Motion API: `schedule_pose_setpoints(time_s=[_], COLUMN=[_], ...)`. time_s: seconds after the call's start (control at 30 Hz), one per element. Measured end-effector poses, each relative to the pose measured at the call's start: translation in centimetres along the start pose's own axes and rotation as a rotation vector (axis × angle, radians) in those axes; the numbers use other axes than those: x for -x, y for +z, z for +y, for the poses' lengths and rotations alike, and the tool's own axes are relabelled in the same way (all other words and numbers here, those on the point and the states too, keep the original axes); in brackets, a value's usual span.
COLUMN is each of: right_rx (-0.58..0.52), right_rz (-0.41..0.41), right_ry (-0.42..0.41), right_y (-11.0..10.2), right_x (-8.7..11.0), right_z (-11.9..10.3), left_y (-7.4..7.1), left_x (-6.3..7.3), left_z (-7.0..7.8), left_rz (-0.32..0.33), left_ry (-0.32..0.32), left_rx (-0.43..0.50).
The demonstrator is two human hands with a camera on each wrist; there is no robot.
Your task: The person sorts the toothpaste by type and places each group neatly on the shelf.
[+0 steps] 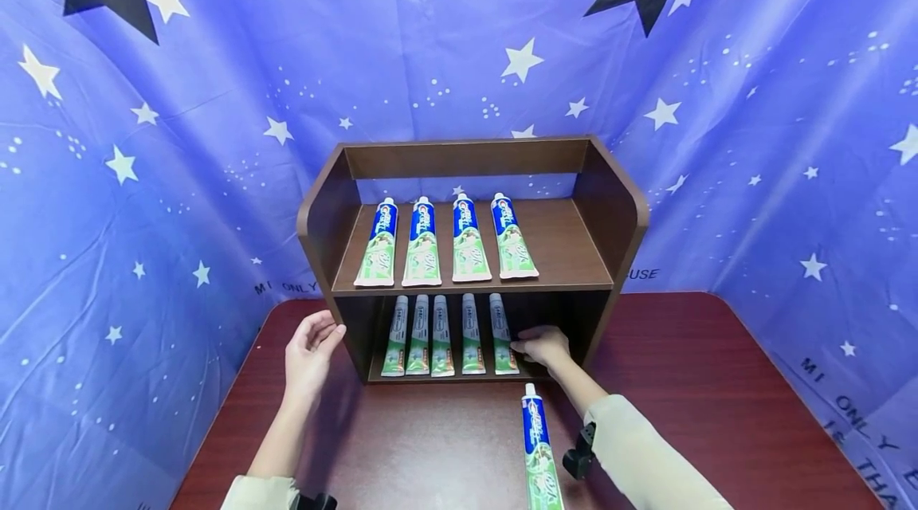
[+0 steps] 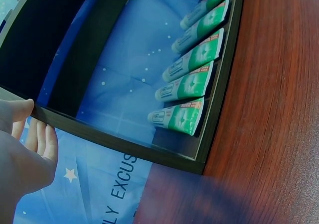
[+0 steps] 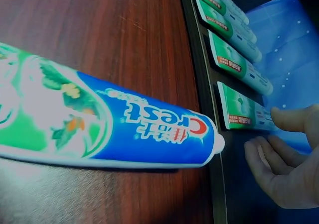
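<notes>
A dark brown two-tier shelf (image 1: pixel 473 288) stands on the table. My left hand (image 1: pixel 311 351) grips the edge of its left side panel, thumb at the front edge and fingers around the outside. Several small green-and-silver toothpaste tubes (image 1: pixel 440 339) lean in a row in the lower tier. Inside that tier, my right hand (image 1: pixel 547 347) is at the rightmost small tube (image 3: pixel 241 109), thumb tip at its side and fingers loosely bent. A larger blue-and-green Crest toothpaste tube (image 1: pixel 539 446) lies on the table in front, below the right forearm.
Several large Crest tubes (image 1: pixel 421 243) lean in a row on the upper tier, with bare board (image 1: pixel 566 243) to their right. The reddish-brown table (image 1: pixel 674 382) extends on both sides. A blue star-patterned curtain (image 1: pixel 459 56) hangs behind and beside it.
</notes>
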State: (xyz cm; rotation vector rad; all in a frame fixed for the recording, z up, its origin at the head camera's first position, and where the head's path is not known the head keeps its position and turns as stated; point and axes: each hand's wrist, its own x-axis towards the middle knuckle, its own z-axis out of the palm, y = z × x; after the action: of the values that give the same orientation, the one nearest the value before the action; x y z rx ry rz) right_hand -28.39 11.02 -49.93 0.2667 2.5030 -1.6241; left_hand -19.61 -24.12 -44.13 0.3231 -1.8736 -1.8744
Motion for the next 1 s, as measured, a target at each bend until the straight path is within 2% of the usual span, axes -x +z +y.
schedule_pose_setpoints(time_s=[0.23,0.4,0.57,0.83,1.0], right_rx=[0.021,0.026,0.040,0.009,0.001], right_rz=[-0.041,-0.044,-0.024,-0.013,-0.041], right_ry=[-0.024,-0.016,-0.012,0.007,0.007], right_y=[-0.6,-1.0,-1.5,-2.9,-3.7], right_x=[2.3,3.7,4.9,6.8,7.9], right_z=[0.6,1.1,1.8,3.1,3.8], left_y=[-0.2,-0.3,-0.2,0.0,0.1], left_x=[0.0,-0.2,-0.1,0.0,0.2], left_z=[0.0,-0.5,-0.3,0.0,0.2], left_rz=[0.007,0.017,0.030,0.014,0.010], left_ry=[-0.024,0.004,0.031,0.007,-0.009], left_rx=[-0.004,-0.026,-0.022,-0.033,-0.024])
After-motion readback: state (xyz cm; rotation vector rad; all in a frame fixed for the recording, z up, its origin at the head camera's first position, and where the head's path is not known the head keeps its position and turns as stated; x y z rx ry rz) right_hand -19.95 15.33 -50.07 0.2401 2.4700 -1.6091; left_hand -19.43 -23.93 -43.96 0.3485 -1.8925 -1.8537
